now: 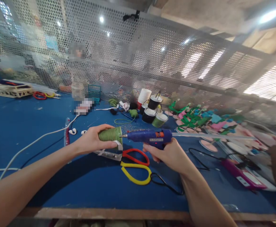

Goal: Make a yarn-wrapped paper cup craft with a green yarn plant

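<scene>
My left hand (pixel 94 138) is wrapped round a cup wound with green yarn (pixel 109 135), which lies on its side with the rim facing right. In my right hand (pixel 167 153) is a blue hot glue gun (pixel 145 136), gripped by its handle. Its metal nozzle meets the cup near the rim; whether it touches, I cannot tell. A long clear glue stick (pixel 206 136) sticks out of the gun's back. Below the two hands lie scissors with one red and one yellow handle (pixel 138 182).
Behind stand yarn-wrapped cups (pixel 149 115), stacked white paper cups (pixel 144 95) and a green yarn ball (pixel 133 113). Green, pink and blue craft pieces (pixel 195 118) crowd the right, near a magenta power strip (pixel 242 173). White earphones (pixel 73 131) and a cable lie left. A perforated metal panel (pixel 119 60) closes the back.
</scene>
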A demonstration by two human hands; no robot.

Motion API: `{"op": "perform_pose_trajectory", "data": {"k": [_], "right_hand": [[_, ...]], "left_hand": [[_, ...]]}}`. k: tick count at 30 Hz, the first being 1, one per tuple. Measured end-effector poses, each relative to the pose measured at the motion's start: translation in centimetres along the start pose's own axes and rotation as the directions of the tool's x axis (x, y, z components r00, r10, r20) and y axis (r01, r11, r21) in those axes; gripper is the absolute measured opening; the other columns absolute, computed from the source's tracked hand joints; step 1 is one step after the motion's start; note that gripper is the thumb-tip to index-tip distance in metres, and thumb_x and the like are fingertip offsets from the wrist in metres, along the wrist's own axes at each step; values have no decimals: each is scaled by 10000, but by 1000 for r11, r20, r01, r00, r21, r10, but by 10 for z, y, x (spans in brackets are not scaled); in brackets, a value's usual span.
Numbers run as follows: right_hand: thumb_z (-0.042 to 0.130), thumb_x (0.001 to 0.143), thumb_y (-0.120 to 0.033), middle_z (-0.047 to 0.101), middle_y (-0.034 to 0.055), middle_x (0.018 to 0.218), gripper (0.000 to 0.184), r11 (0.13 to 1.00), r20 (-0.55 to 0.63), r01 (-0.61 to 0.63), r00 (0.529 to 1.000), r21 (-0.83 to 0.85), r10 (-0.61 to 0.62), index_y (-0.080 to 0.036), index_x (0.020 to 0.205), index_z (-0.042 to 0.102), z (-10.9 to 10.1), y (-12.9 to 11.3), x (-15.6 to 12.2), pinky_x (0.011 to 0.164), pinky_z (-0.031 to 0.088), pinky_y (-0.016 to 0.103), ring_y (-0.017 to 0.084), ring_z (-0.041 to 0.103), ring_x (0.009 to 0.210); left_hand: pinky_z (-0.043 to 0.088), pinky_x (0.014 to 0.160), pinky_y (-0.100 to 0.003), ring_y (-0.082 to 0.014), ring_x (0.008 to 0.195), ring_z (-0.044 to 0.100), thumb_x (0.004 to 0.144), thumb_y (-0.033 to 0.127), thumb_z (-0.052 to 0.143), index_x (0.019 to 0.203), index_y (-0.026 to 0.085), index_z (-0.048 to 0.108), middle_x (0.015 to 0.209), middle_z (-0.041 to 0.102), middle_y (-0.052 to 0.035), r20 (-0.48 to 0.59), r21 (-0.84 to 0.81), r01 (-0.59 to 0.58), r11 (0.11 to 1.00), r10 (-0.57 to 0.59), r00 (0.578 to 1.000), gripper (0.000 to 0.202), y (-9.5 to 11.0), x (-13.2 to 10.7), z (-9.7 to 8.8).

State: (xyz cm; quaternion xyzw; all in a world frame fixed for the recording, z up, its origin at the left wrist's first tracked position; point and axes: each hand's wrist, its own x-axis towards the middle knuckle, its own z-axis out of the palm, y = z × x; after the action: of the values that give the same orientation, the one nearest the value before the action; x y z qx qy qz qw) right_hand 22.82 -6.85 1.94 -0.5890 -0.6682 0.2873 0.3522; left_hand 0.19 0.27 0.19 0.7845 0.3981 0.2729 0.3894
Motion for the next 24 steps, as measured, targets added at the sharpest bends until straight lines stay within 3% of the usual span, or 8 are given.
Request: {"op": "perform_pose_trajectory", "data": {"k": [7, 16, 24], "right_hand": [[554, 655, -358, 465, -27, 350, 252, 999, -9, -53, 999, 8, 53, -146, 520, 540, -2, -4, -1, 385, 392, 212, 84, 432, 334], [561, 660, -337, 468, -28, 354, 232, 999, 1, -34, 999, 5, 34, -146, 529, 545, -2, -1, -2, 381, 385, 206, 83, 434, 340], [565, 678, -350, 429, -57, 348, 214, 993, 8, -13, 1000, 114, 12, -136, 666, 576, -4, 4, 4, 355, 338, 197, 65, 381, 322]], "left_hand": [[398, 506, -201, -105, 563, 492, 598, 416, 616, 1004, 166, 527, 674, 550, 19, 35, -106, 68, 992, -64, 997, 484, 0, 2, -1], [398, 499, -200, -93, 538, 476, 606, 434, 612, 995, 176, 518, 663, 535, 27, 33, -183, 121, 976, -117, 993, 476, -3, 3, -1], [444, 563, -247, -131, 614, 515, 592, 454, 610, 1001, 167, 523, 729, 558, -2, -47, -182, 131, 974, -142, 989, 507, -5, 3, -3]]}}
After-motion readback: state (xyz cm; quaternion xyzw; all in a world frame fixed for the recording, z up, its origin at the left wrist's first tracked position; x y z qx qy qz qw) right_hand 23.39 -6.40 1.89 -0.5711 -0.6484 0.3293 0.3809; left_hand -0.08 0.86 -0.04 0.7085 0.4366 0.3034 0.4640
